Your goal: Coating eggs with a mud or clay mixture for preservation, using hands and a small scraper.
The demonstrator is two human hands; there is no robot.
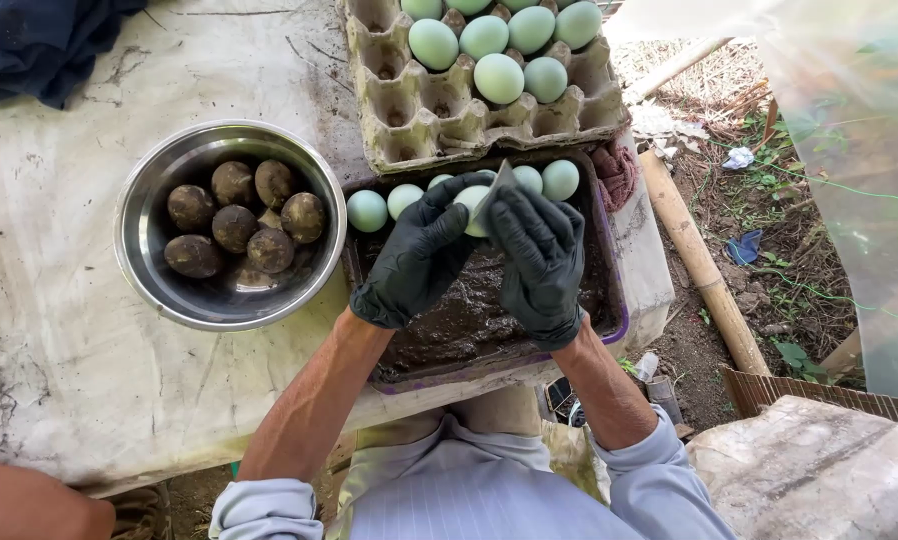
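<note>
Head view: both hands wear black gloves and meet over a shallow tray filled with dark mud, which sits on the counter covered by a stained pale sheet; the left hand has its grip closed around a pale green egg, the fingers curling over the egg's left side, so the egg lies at the fingertips, partly hidden; the right hand has its grip clenched on a small flat grey scraper, whose blade lies against the top right of that egg; the held egg sits just above the mud, in line with a row of loose eggs of the same colour resting along the tray's far edge; beyond the tray, touching it, stands a grey pulp egg carton, its right half holding clean green eggs, its left cups bare; to the left of the tray, just beside it, stands a steel bowl holding mud-coated eggs; a dark blue cloth lies at the counter's far left corner; a bamboo pole lies on the ground to the right.
</note>
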